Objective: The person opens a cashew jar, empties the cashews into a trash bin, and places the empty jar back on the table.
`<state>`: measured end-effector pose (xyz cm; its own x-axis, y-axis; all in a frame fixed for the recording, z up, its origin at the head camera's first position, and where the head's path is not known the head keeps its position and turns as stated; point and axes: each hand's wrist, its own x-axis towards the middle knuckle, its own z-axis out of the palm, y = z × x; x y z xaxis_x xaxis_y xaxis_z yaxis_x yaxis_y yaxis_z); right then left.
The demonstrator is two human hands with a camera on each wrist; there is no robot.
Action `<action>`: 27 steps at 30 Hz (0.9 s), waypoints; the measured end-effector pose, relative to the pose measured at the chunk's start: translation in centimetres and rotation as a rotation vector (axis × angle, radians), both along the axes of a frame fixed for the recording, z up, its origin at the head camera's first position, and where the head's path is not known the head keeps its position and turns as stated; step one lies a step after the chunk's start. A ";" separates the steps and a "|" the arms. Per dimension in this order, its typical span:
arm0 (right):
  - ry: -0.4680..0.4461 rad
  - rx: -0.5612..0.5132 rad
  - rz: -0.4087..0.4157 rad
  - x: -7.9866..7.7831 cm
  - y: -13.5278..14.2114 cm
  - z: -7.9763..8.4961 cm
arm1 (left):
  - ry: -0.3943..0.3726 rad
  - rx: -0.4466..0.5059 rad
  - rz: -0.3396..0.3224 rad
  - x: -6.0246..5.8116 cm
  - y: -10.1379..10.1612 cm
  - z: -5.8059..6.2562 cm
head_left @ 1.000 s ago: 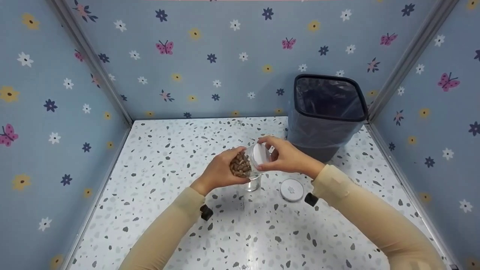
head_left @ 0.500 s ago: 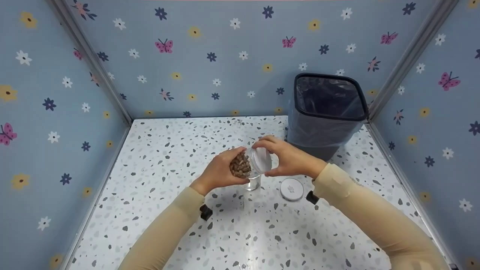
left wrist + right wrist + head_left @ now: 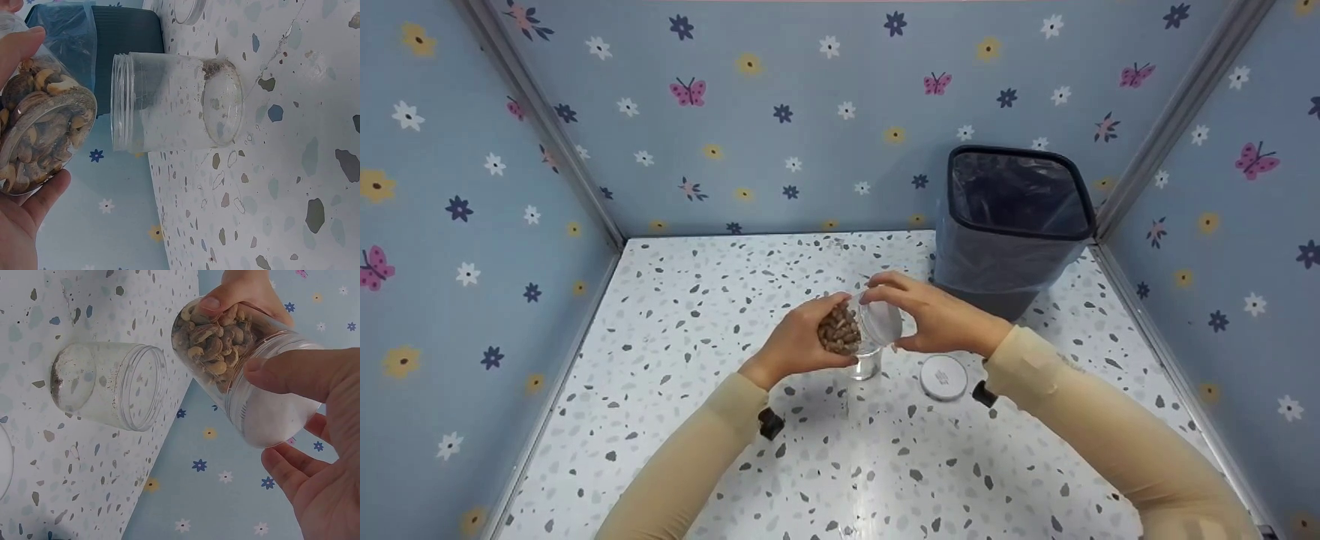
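A lined bin (image 3: 1005,266) stands beyond the right fingers. The left hand (image 3: 799,337) curls round a tilted jar of nuts (image 3: 211,343), apparently to steady it, while the right hand (image 3: 941,311) pinches its white cover (image 3: 275,413) between thumb and fingers, presumably for purchase. Under the fingers stands an upright, uncovered jar (image 3: 169,101); nearer the person than the right fingers, a loose lid (image 3: 943,378) lies flat, perhaps for working room.

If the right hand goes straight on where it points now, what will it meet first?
Most likely the white lid of the nut jar; the right hand curls around it, exact contact unclear.
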<state>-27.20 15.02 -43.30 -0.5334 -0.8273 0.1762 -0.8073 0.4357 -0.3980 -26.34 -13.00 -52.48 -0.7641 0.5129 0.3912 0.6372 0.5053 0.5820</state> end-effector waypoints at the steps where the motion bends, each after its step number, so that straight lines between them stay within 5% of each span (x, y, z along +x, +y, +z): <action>1: -0.012 0.000 -0.008 0.0 0.0 0.0 | -0.001 0.002 -0.001 0.0 0.0 0.0; 15: -0.323 -0.109 -0.370 0.2 -0.9 0.1 | 0.002 0.014 -0.005 -0.2 0.1 0.1; 20: -0.366 -0.118 -0.369 0.1 -0.9 0.0 | 0.009 0.012 -0.010 -0.1 0.1 0.2; 27: -0.304 -0.121 -0.238 0.0 -0.6 0.1 | 0.008 0.001 -0.011 -0.1 0.1 0.0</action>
